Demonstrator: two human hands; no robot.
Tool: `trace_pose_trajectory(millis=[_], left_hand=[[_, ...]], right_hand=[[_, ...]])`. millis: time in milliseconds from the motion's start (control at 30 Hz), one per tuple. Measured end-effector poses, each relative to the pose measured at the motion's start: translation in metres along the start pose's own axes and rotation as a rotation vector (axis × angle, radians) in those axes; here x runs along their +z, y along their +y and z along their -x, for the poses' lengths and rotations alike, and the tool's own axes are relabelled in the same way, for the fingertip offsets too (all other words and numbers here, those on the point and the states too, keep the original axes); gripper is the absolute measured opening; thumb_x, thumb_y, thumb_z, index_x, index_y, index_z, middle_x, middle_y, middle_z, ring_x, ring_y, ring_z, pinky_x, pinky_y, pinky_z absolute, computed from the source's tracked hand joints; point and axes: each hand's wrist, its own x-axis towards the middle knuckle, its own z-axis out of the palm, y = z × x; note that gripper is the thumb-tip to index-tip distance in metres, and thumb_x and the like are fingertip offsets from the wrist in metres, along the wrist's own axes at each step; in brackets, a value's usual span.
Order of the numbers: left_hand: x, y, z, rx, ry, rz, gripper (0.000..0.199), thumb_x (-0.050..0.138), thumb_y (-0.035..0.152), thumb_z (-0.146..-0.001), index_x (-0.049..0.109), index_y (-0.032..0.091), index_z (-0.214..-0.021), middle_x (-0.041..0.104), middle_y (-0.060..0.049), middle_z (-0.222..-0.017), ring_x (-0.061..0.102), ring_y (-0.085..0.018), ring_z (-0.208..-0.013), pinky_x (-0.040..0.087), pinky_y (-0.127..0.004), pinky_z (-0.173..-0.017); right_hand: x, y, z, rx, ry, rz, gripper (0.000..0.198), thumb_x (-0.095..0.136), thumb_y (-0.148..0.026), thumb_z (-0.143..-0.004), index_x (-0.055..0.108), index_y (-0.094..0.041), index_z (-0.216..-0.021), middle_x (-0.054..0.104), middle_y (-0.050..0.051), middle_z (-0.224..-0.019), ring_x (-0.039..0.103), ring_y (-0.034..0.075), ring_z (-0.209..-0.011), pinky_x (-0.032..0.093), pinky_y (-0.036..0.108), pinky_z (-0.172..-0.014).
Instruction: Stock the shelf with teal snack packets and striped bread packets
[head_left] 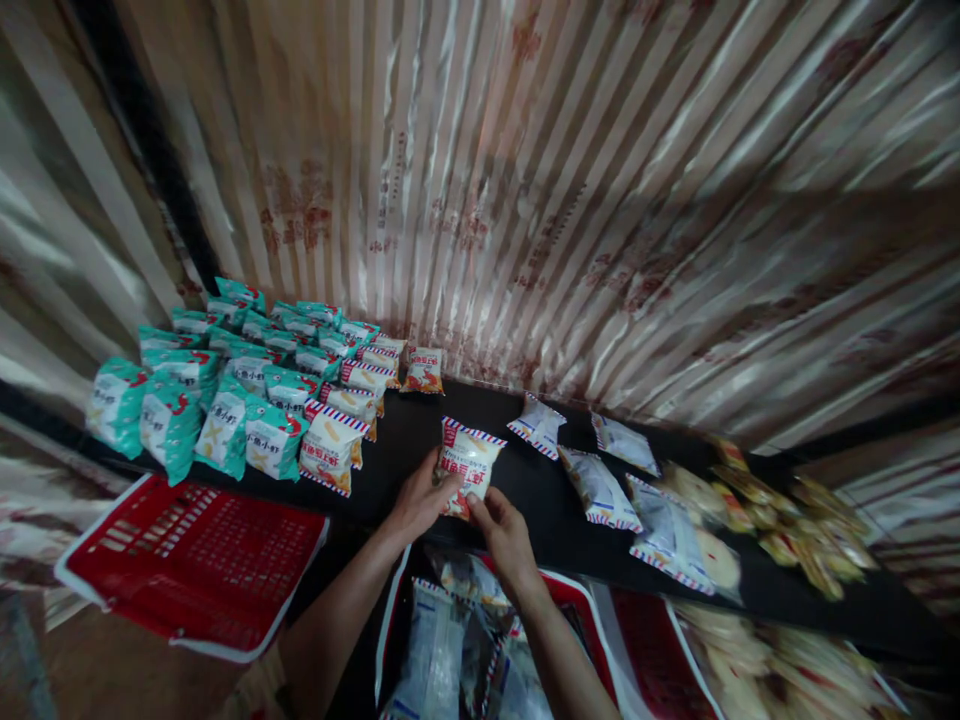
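Observation:
Both my hands hold one snack bag (469, 457), white and orange with a red and blue striped top edge, over the black shelf. My left hand (420, 500) grips its left side, fingers partly behind the bag. At its lower right corner, my right hand (504, 530) pinches the edge. Left of it stand rows of similar striped snack bags (328, 447), and one more small bag (424, 370) sits at the back of the shelf. Below my hands is a red basket (577, 600) with several bags inside, mostly showing silvery backs.
Teal snack bags (274, 440) stand in rows at the shelf's left end. Striped bags (600, 490) lie flat to the right, near yellow packets (810, 550). A red basket (202, 560) is below left; pale packets (780, 650) fill another at right. Corrugated sheeting (480, 180) hangs behind.

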Motion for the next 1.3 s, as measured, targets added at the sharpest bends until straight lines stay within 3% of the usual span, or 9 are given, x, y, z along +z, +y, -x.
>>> trace_pose_trajectory(millis=[167,300,433,567,733,933,1100,1200,1300], left_hand=[[0.000,-0.001,-0.034,0.049,0.157,-0.239,0.035,0.055,0.040,-0.079,0.058,0.019,-0.107,0.067,-0.007,-0.100,0.062,-0.023,-0.093,0.046,-0.032,-0.080],[-0.009,-0.003,-0.067,0.061,0.207,-0.337,0.028,0.053,0.041,-0.081,0.060,0.021,-0.099,0.068,-0.005,-0.089,0.063,-0.021,-0.083,0.045,-0.030,-0.075],[-0.021,-0.012,-0.088,0.171,0.344,-0.472,0.034,0.051,0.040,-0.084,0.057,0.018,-0.108,0.064,-0.009,-0.100,0.060,-0.024,-0.093,0.045,-0.034,-0.082],[-0.031,-0.023,-0.096,0.227,0.496,-0.638,0.035,0.048,0.037,-0.086,0.057,0.014,-0.111,0.062,-0.015,-0.106,0.055,-0.029,-0.104,0.042,-0.044,-0.092],[-0.031,-0.031,-0.099,0.362,0.691,-0.690,0.046,0.048,0.027,-0.086,0.043,0.014,-0.129,0.050,-0.017,-0.129,0.043,-0.030,-0.124,0.036,-0.049,-0.103],[-0.020,-0.034,-0.100,0.426,0.702,-0.717,0.047,0.044,0.013,-0.084,0.044,0.016,-0.131,0.044,-0.013,-0.137,0.032,-0.029,-0.133,0.032,-0.050,-0.108],[-0.023,-0.038,-0.100,0.419,0.665,-0.724,0.049,0.042,0.004,-0.080,0.050,0.017,-0.126,0.042,-0.012,-0.140,0.028,-0.029,-0.135,0.031,-0.052,-0.109],[-0.025,-0.040,-0.100,0.405,0.670,-0.731,0.050,0.043,0.003,-0.077,0.053,0.018,-0.124,0.039,-0.011,-0.142,0.028,-0.030,-0.135,0.032,-0.053,-0.108],[-0.024,-0.041,-0.101,0.408,0.676,-0.748,0.052,0.046,0.003,-0.075,0.053,0.020,-0.124,0.038,-0.011,-0.143,0.028,-0.031,-0.135,0.033,-0.053,-0.107]], right_hand=[[0.000,-0.003,-0.039,0.031,-0.060,0.023,0.041,0.071,-0.053,-0.065,0.068,-0.020,-0.090,0.072,0.005,-0.087,0.065,0.025,-0.082,0.049,0.038,-0.080],[0.010,-0.009,-0.071,0.089,-0.096,-0.027,0.039,0.073,-0.051,-0.063,0.068,-0.018,-0.084,0.072,0.004,-0.078,0.064,0.021,-0.069,0.049,0.034,-0.072],[0.024,-0.009,-0.103,0.033,-0.034,0.035,0.036,0.074,-0.045,-0.061,0.068,-0.017,-0.082,0.070,0.002,-0.072,0.061,0.018,-0.064,0.047,0.029,-0.064],[0.039,-0.002,-0.132,-0.045,-0.041,0.106,0.036,0.069,-0.043,-0.065,0.067,-0.017,-0.089,0.072,0.003,-0.081,0.063,0.020,-0.074,0.049,0.031,-0.070],[0.054,0.003,-0.161,-0.135,-0.031,0.177,0.036,0.066,-0.044,-0.068,0.067,-0.018,-0.093,0.072,0.004,-0.088,0.064,0.022,-0.082,0.050,0.033,-0.076],[0.063,0.000,-0.176,-0.229,0.007,0.327,0.034,0.061,-0.041,-0.072,0.065,-0.020,-0.098,0.071,0.005,-0.093,0.064,0.022,-0.082,0.050,0.035,-0.078],[0.063,0.001,-0.179,-0.357,0.142,0.644,0.041,0.058,-0.043,-0.075,0.063,-0.017,-0.106,0.067,0.010,-0.096,0.061,0.024,-0.084,0.048,0.038,-0.080],[0.059,0.001,-0.181,-0.456,0.230,0.712,0.053,0.052,-0.052,-0.078,0.061,-0.013,-0.112,0.063,0.016,-0.106,0.056,0.026,-0.099,0.044,0.040,-0.090],[0.052,0.001,-0.186,-0.399,0.266,0.629,0.063,0.034,-0.058,-0.085,0.055,-0.011,-0.122,0.057,0.017,-0.122,0.049,0.026,-0.117,0.036,0.041,-0.102]])
